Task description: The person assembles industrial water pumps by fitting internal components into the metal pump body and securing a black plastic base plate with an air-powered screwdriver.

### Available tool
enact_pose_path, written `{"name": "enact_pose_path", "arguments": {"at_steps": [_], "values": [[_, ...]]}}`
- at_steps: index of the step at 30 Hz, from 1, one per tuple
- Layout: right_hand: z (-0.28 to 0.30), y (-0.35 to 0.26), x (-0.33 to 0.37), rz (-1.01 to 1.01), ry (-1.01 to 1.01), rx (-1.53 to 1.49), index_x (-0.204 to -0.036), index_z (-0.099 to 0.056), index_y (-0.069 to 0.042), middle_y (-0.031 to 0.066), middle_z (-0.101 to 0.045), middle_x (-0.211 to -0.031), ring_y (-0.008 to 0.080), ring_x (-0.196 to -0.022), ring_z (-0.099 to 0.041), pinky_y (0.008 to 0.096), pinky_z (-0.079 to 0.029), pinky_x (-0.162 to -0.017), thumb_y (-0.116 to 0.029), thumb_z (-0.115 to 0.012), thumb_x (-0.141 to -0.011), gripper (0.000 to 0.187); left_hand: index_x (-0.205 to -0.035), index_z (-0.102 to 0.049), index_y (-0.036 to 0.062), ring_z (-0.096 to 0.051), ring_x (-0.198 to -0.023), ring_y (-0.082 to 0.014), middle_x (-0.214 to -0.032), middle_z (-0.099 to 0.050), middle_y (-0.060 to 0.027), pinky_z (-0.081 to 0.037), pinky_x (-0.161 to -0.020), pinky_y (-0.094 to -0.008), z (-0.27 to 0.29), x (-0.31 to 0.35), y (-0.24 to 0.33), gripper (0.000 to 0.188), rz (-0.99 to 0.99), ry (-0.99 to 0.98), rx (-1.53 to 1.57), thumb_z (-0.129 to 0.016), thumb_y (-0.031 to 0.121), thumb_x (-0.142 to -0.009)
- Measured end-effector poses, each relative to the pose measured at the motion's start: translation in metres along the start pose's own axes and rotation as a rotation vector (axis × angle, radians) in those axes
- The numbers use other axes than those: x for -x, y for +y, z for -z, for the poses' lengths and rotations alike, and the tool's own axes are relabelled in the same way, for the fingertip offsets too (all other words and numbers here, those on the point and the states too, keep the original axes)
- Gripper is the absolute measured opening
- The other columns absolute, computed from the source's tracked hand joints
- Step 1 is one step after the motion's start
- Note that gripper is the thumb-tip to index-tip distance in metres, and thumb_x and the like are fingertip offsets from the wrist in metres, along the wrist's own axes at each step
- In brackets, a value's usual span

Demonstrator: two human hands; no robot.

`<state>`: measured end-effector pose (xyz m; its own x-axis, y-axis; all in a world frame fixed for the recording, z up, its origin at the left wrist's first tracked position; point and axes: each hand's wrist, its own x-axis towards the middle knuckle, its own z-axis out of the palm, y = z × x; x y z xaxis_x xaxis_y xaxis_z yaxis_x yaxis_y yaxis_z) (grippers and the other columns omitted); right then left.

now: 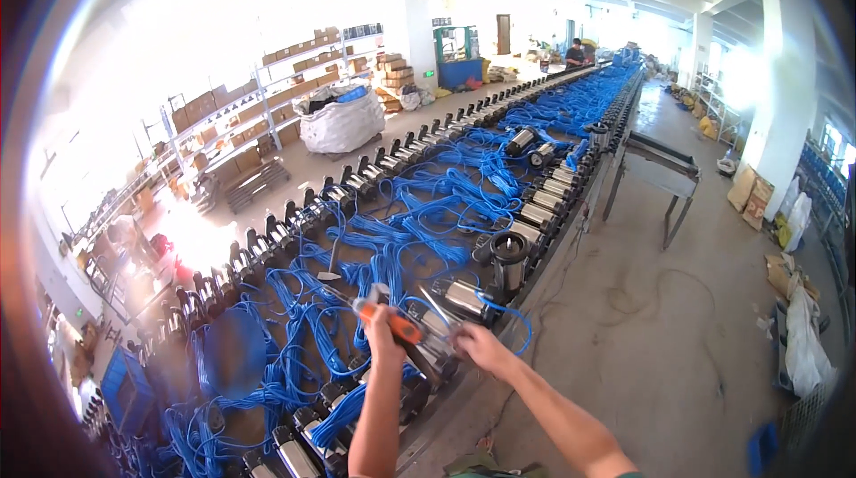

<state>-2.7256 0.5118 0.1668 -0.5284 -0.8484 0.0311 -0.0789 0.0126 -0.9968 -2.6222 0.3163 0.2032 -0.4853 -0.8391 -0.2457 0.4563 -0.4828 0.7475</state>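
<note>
Two hands meet over the long surface [464, 407] strewn with coiled blue cables [392, 237]: the left hand [383, 325] is wrapped around an orange-handled tool [397, 325]. Just beside it, the right hand [481, 346] is closed on the end of a silver cylindrical motor [437, 335] lying near the surface's right edge.

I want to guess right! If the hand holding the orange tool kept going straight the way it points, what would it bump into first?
Probably the tangle of blue cables just beyond it. The left hand points its orange-handled tool up and away across the long bench, and those cables lie right ahead. Depth is hard to judge in this bent view.
</note>
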Motion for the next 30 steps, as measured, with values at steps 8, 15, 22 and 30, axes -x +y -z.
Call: {"name": "enact_pose_path", "arguments": {"at_steps": [8, 15, 22, 30], "values": [[-0.001, -0.007, -0.228, -0.127, 0.009, 0.841, -0.136, -0.056, -0.006, 0.0257, -0.061, -0.133, 0.0452, -0.129, -0.055, 0.0548, -0.041, -0.109, -0.07, -0.035, -0.1, 0.076, -0.093, -0.057, 0.0104, -0.058, -0.067, -0.0176, -0.079, -0.056, -0.0028, -0.053, -0.062, -0.0333, -0.017, -0.209, -0.038, 0.017, -0.078, 0.209, 0.044, -0.067, 0.006, -0.08], [0.004, -0.009, -0.184, 0.394, 0.168, 0.541, -0.133, -0.05, 0.002, 0.0238, -0.051, -0.133, 0.0443, -0.124, -0.047, 0.0551, -0.038, -0.105, -0.029, -0.075, -0.082, 0.065, -0.098, -0.06, 0.0097, -0.064, -0.073, -0.0217, -0.087, -0.063, -0.0051, -0.057, -0.066, -0.0427, 0.054, -0.354, -0.082, 0.024, -0.052, 0.483, -0.052, -0.073, 0.014, -0.078], [0.042, 0.037, -0.105, -0.041, -0.578, 0.14, -0.119, -0.062, -0.001, 0.0163, -0.069, -0.105, 0.0322, -0.098, -0.068, 0.0414, -0.054, -0.087, -0.026, -0.07, -0.094, 0.037, -0.122, -0.064, 0.0002, -0.052, -0.065, -0.0171, -0.097, -0.066, -0.011, -0.043, -0.055, -0.0333, -0.003, -0.295, -0.062, 0.044, -0.084, 0.47, -0.75, -0.073, 0.029, -0.09], [-0.047, 0.035, -0.036, -0.11, -1.153, 0.324, -0.12, -0.067, -0.005, 0.0142, -0.075, -0.107, 0.0254, -0.101, -0.072, 0.0386, -0.056, -0.089, -0.034, -0.065, -0.098, 0.036, -0.083, -0.061, 0.0043, -0.048, -0.082, -0.021, -0.082, -0.052, -0.0051, -0.039, -0.071, -0.0332, -0.037, 0.211, 0.184, 0.004, -1.592, 0.459, -0.727, -0.065, 0.006, -0.083]]}}
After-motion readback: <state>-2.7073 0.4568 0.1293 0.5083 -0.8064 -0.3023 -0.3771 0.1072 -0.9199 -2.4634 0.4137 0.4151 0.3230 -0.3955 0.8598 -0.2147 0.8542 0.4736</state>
